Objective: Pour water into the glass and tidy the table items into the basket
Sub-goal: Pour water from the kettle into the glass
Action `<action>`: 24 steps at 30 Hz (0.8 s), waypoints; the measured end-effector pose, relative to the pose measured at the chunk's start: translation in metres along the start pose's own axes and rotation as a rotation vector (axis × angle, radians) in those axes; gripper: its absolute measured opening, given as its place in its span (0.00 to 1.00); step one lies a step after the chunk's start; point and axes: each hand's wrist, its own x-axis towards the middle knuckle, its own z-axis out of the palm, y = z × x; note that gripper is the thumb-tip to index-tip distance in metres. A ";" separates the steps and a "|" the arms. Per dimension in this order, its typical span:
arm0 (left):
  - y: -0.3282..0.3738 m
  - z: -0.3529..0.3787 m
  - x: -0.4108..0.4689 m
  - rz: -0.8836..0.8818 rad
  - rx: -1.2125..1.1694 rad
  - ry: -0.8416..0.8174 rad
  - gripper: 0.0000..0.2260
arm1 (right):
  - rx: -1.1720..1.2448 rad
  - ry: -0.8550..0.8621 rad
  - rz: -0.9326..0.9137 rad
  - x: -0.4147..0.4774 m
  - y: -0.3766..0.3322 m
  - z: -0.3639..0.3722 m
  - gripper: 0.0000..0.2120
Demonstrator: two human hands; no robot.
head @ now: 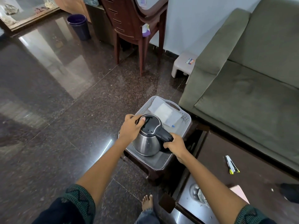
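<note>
**A:** Status, near side first.

**B:** Nearest in, short of the grip and off to its right: a low table (pixel 242 159). On its near corner is what looks like a glass (pixel 199 194), blurred. Can't tell the water level. A bare foot (pixel 147 202) is on the floor, directly below the grip in view.

**A:** Hands?

**B:** Right hand (pixel 174 147) is wrapped round the black handle (pixel 166 136) of the kettle (pixel 148 141), fingers fully curled. Left hand (pixel 130 128) clasps the kettle's top from the opposite side, thumb on the black lid (pixel 150 125), fingers curled over the rim. Both are holding.

**A:** Kettle position?

**B:** Inside the grey basket (pixel 186 117), at its near end, roughly upright. Can't tell whether the base touches the basket floor. The basket sits on a dark brown stool (pixel 137 165), just beside the table's left edge.

**A:** Anything else in the basket?

**B:** A white flat sheet or packet (pixel 165 113), just beyond the grip at the far end. It's apart from the kettle.

**A:** Left on the table?

**B:** Right of the grip: a bunch of pens (pixel 232 164) lying flat. Further right and nearer: a pink item (pixel 239 193) and a dark object (pixel 289 191), both cut off, unidentifiable.

**A:** Background?

**B:** Beyond the grip to the right: an olive sofa (pixel 250 78), with a beige step stool (pixel 184 63) at its arm. Straight beyond: a brown chair (pixel 134 21). Far left of that: a dark bucket (pixel 79 26) on the polished floor.
</note>
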 end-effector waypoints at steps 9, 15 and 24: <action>0.094 0.007 -0.028 0.213 -0.037 0.068 0.23 | 0.006 0.012 -0.195 -0.055 -0.019 -0.095 0.09; 0.177 0.064 -0.091 0.318 -0.243 0.000 0.16 | -0.009 0.068 -0.236 -0.117 0.003 -0.192 0.12; 0.232 0.196 -0.177 0.095 -0.456 -0.195 0.11 | -0.073 0.194 -0.130 -0.197 0.096 -0.300 0.11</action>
